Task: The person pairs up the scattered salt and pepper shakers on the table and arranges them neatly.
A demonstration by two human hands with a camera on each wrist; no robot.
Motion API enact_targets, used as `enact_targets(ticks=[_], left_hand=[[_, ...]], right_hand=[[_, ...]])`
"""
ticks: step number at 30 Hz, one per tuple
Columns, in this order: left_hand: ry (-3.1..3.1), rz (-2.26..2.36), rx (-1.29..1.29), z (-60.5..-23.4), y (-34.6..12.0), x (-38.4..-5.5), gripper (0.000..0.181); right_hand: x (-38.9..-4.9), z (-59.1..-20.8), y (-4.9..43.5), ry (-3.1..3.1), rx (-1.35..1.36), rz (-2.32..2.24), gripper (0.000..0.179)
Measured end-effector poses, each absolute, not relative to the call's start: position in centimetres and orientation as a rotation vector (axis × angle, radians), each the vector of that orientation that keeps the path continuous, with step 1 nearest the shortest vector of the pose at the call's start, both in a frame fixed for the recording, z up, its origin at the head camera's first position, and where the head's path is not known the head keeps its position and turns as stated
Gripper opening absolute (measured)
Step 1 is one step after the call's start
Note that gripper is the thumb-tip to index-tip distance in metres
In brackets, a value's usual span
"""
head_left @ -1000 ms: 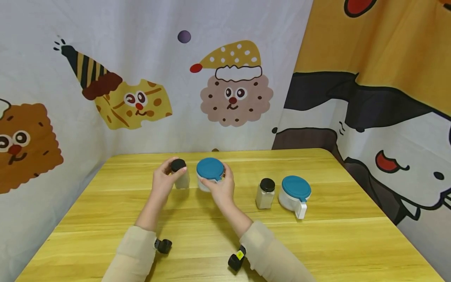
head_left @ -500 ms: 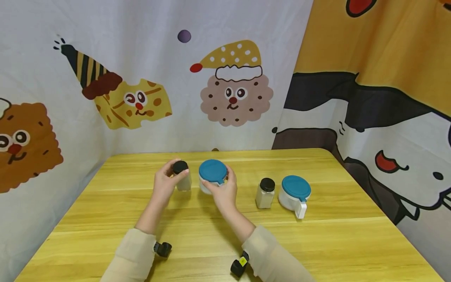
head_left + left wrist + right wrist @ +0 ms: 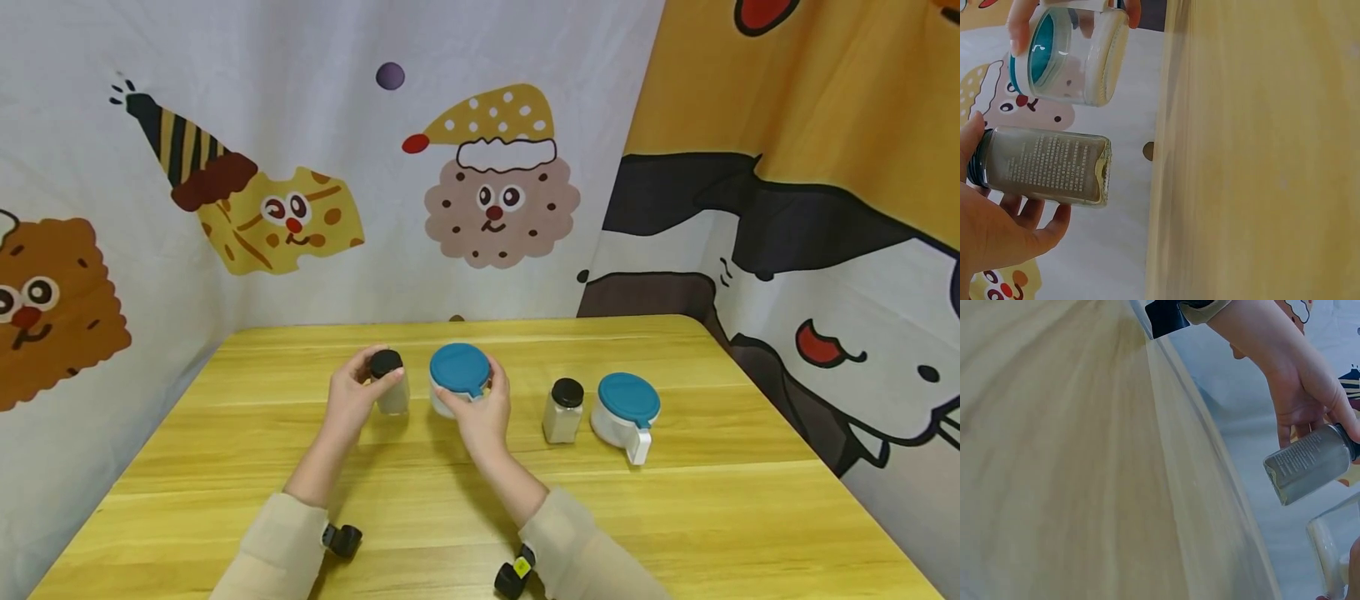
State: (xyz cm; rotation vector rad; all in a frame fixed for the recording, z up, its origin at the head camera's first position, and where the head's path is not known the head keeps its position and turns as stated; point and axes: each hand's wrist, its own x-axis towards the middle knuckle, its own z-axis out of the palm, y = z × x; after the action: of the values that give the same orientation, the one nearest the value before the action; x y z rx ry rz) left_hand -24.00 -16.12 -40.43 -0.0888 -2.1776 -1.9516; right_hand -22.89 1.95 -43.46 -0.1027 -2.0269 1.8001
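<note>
My left hand (image 3: 348,400) grips a small square glass bottle (image 3: 393,398) with a black lid, fingers and thumb round its upper part. Fine print covers one side of the bottle (image 3: 1047,162) in the left wrist view, and a little pale content shows near its base. My right hand (image 3: 484,415) holds a clear round seasoning jar (image 3: 459,368) with a blue lid, thumb and fingers round its sides. Pale content lies at the bottom of this jar (image 3: 1079,59). Both containers are held upright, side by side and apart, their bases raised off the tabletop.
On the wooden table (image 3: 420,517), to the right of my hands, stand a second black-lidded bottle (image 3: 564,412) and a second blue-lidded jar (image 3: 628,408) with a white handle. A cartoon-printed curtain (image 3: 315,100) hangs behind the table's far edge.
Both hands have drawn slightly nearer to me and a little to the right, carrying the bottle and the jar. The other bottle and jar stay in place.
</note>
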Motion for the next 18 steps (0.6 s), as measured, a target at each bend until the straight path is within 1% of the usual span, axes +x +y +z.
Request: enact_targets(ticks=[18], left_hand=[[-2.206, -1.950, -0.052, -40.7, -16.3, -22.8, 0.051]], right_hand=[[-21.3, -43.7, 1.5, -2.002, -0.133, 1.818, 0.086]])
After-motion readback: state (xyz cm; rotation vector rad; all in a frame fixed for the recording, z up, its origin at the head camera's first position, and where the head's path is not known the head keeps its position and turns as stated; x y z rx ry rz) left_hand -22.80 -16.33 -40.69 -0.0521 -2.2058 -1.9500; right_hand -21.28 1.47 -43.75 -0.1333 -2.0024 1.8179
